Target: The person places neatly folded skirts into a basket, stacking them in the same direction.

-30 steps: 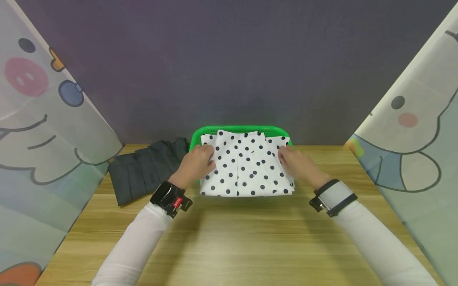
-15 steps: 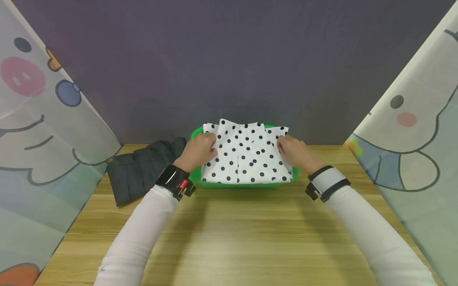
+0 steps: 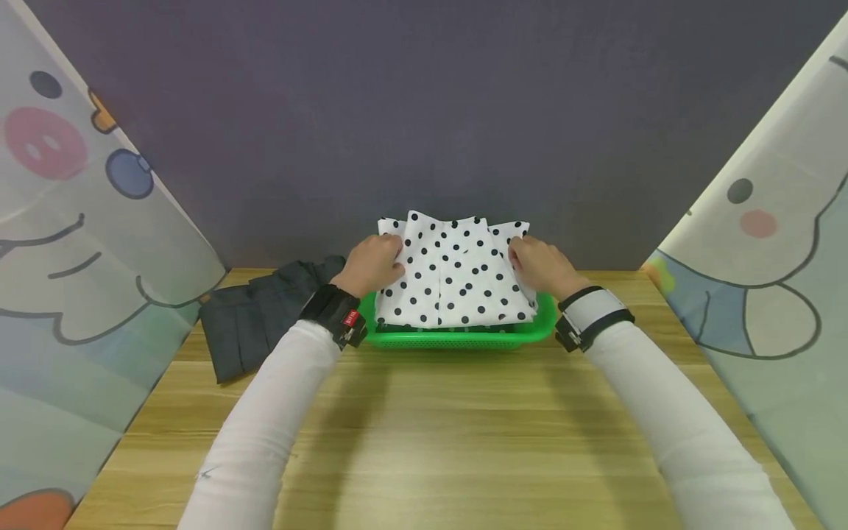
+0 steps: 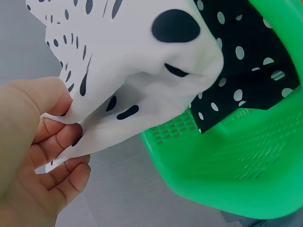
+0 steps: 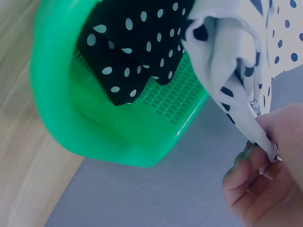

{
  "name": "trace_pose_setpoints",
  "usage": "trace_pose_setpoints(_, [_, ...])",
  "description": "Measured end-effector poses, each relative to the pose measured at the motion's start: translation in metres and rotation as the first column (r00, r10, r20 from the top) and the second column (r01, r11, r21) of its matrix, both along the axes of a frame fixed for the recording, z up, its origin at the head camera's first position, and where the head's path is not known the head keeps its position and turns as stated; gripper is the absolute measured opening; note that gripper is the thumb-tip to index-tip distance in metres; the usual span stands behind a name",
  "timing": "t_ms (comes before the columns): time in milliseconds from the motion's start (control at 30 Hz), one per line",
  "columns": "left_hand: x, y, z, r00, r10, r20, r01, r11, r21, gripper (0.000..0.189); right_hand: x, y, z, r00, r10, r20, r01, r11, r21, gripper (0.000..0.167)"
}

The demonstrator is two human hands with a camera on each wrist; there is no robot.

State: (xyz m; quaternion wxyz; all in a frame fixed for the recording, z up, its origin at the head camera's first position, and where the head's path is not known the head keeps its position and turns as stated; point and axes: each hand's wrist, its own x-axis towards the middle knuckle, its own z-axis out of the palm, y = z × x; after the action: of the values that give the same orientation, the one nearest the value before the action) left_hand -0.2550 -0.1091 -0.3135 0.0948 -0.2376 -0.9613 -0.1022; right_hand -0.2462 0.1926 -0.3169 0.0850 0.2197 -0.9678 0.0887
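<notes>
A folded white cloth with black polka dots [image 3: 457, 276] hangs over the green plastic basket [image 3: 457, 341] in the head view. My left hand [image 3: 371, 265] pinches the cloth's left side, thumb against fingers. On the opposite side, my right hand [image 3: 545, 266] pinches a bunched edge. Inside the basket lies a black cloth with white dots [image 4: 241, 56], also plain in the right wrist view. The white cloth hides much of the basket from above.
A folded dark grey pleated cloth [image 3: 265, 313] lies on the wooden table [image 3: 444, 442], left of the basket. Behind stands a dark grey wall [image 3: 424, 132]. Cartoon-printed panels [image 3: 46, 221] flank the table on both sides.
Both hands have moved away from me and upward in the head view, carrying the white cloth. The basket's front rim and some black cloth now show below it. The grey cloth stays put.
</notes>
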Motion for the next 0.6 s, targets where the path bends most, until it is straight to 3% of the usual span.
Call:
trace_pose_setpoints(300, [-0.013,0.009,-0.004,0.997,0.025,0.078,-0.018,0.997,-0.077,0.013,-0.009,-0.005,0.003,0.989,0.002,0.151,-0.007,0.999,0.033,0.011])
trace_pose_setpoints(600, [-0.026,0.019,-0.008,0.986,0.049,0.162,-0.022,0.987,-0.161,0.007,-0.015,-0.012,0.002,0.981,-0.013,0.193,0.002,0.998,0.059,0.012])
